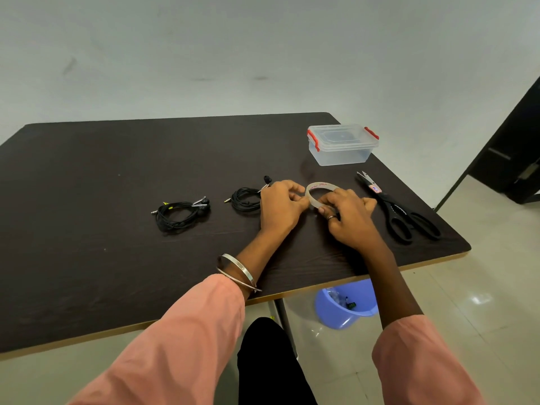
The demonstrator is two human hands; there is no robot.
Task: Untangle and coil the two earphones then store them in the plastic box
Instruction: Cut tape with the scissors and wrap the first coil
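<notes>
A dark brown table [117,176] fills most of the view, its pale edge running along the near side. Both arms reach over it in pink sleeves [181,340]. On the floor under the near right edge sits a blue plastic tub [336,314] with a few small bits inside, too small to tell what they are.

At the far right of the tabletop stands the plastic box [342,144], clear, with its lid on and 2 red clips at the ends. Nearer, along the right edge, lie black-handled scissors [400,211], blades pointing toward the box.

The left hand [280,206] and right hand [347,214] meet near the middle right of the table, both curled round a roll of clear tape [318,190] held upright between them; the left pinches its near-left rim, the right grips its near-right side, possibly with fingers through the hole. 2 metal bangles [236,270] sit on the left wrist, and a ring [331,217] on a right finger.

2 black earphones lie coiled on the table. The left earphone [178,213] is a loose bundle well clear of the hands. The right earphone [247,198] lies just beside the left hand, partly hidden behind it.
</notes>
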